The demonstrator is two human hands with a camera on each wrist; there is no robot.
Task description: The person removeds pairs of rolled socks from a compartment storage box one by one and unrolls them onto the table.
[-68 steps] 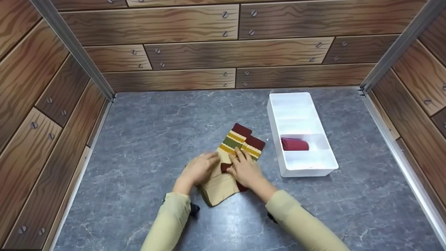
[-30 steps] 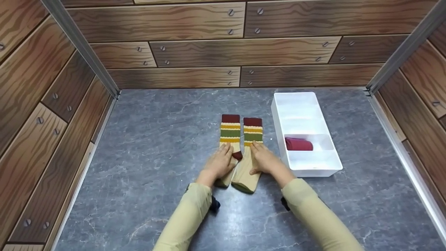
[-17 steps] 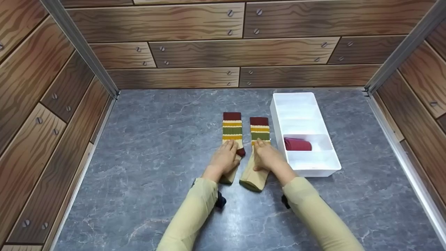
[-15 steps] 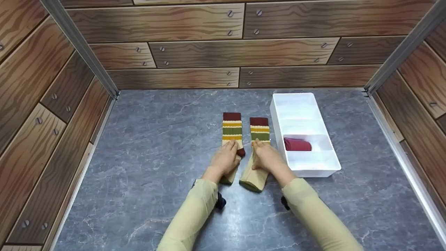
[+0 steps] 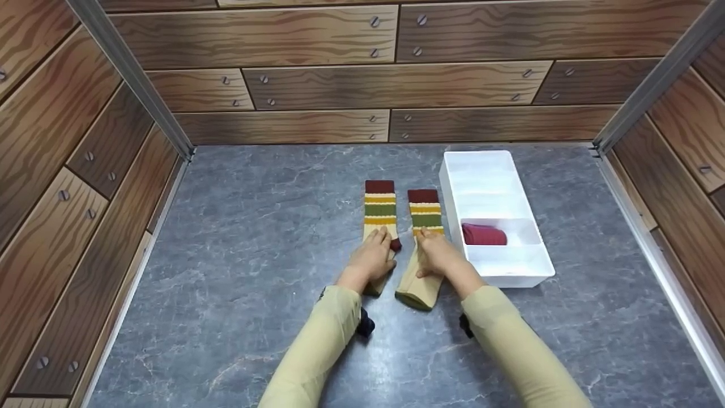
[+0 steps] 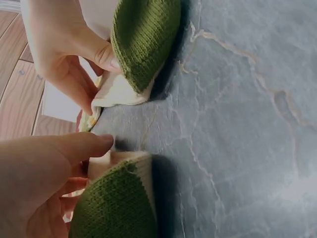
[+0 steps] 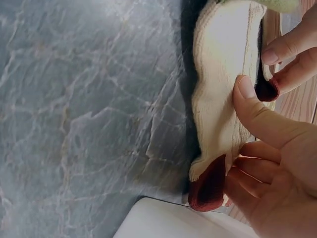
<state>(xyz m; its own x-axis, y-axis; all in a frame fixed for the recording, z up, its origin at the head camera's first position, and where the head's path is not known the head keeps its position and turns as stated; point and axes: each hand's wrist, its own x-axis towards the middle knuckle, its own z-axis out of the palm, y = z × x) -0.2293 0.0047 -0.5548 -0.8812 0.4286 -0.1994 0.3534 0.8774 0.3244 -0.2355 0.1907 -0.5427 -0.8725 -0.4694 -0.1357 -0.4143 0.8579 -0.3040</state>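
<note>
Two cream socks with maroon, yellow and green bands lie side by side on the grey marbled surface, cuffs away from me. On the left sock rests my left hand, fingers stretched toward the bands. My right hand presses on the right sock, its fingertips just below the stripes and its thumb on the cream foot. Green toes point toward me in the left wrist view. A maroon heel shows beside the right fingers in the right wrist view. The hands cover the middles of both socks.
A white divided box stands close to the right of the right sock. One of its compartments holds a rolled dark red bundle. Wood-patterned walls enclose the surface at the back and sides.
The socks went from overlapping at an angle to lying apart, roughly parallel. Both hands turned and moved them, then shifted them slightly away and to the right. The box stayed put.
</note>
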